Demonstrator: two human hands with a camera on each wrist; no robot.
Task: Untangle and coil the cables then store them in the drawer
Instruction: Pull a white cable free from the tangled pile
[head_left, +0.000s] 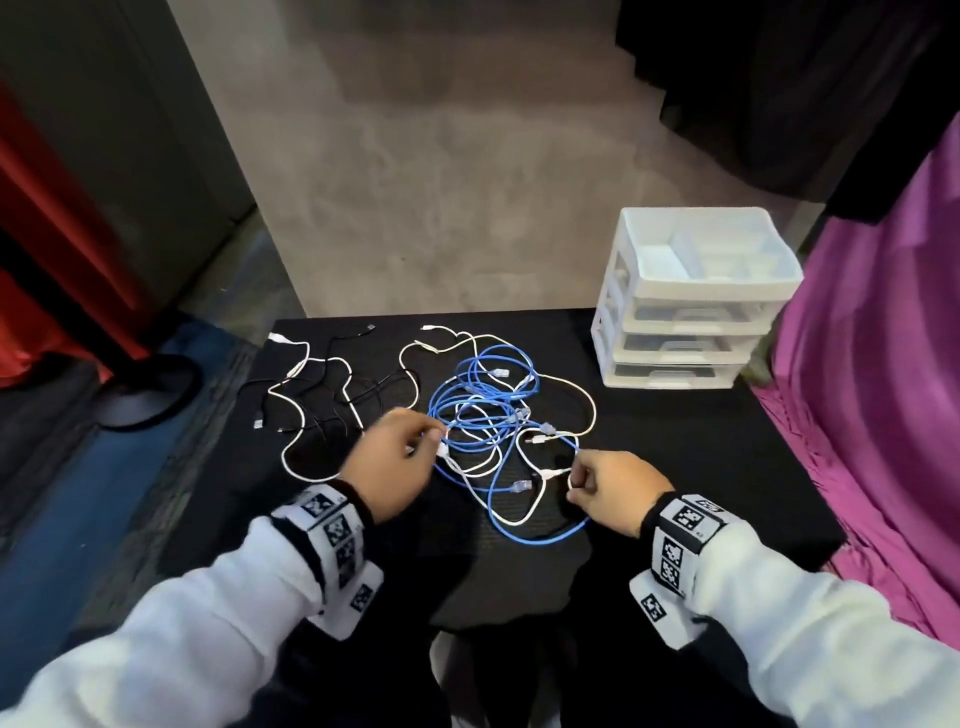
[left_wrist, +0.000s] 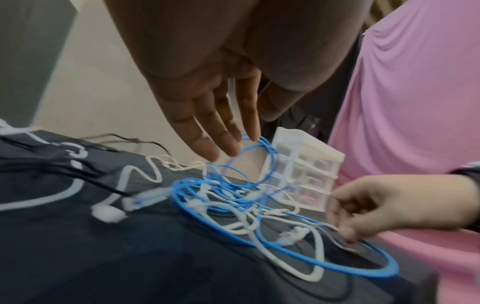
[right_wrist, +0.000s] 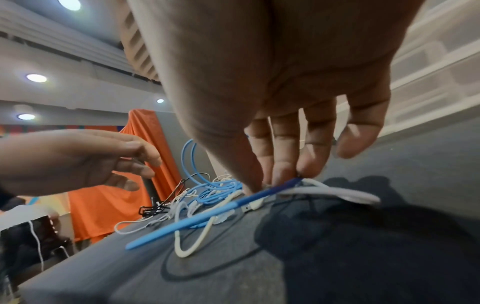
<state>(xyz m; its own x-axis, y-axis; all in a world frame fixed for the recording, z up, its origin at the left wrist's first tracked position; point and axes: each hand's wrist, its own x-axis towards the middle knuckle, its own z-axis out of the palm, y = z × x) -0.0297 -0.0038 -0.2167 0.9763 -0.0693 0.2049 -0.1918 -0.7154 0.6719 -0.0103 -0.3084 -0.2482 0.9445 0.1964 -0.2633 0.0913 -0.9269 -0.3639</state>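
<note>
A tangle of blue cable (head_left: 483, 405) and white cable (head_left: 540, 499) lies mid-table, with thin black cables (head_left: 332, 384) and another white one to its left. My right hand (head_left: 574, 478) pinches the white cable near its plug at the tangle's right edge; in the right wrist view its thumb and fingers (right_wrist: 283, 174) close on the white strand beside a blue one. My left hand (head_left: 434, 439) hovers over the left side of the blue loops (left_wrist: 259, 156), fingers (left_wrist: 223, 144) fairly straight and holding nothing. The white three-drawer unit (head_left: 685, 312) stands at the back right with its drawers closed.
The black table (head_left: 701, 467) ends just behind the cables and close to my body. A magenta cloth (head_left: 883, 389) hangs along the right edge. On the floor at left are a round stand base (head_left: 150, 389) and a red drape (head_left: 47, 249).
</note>
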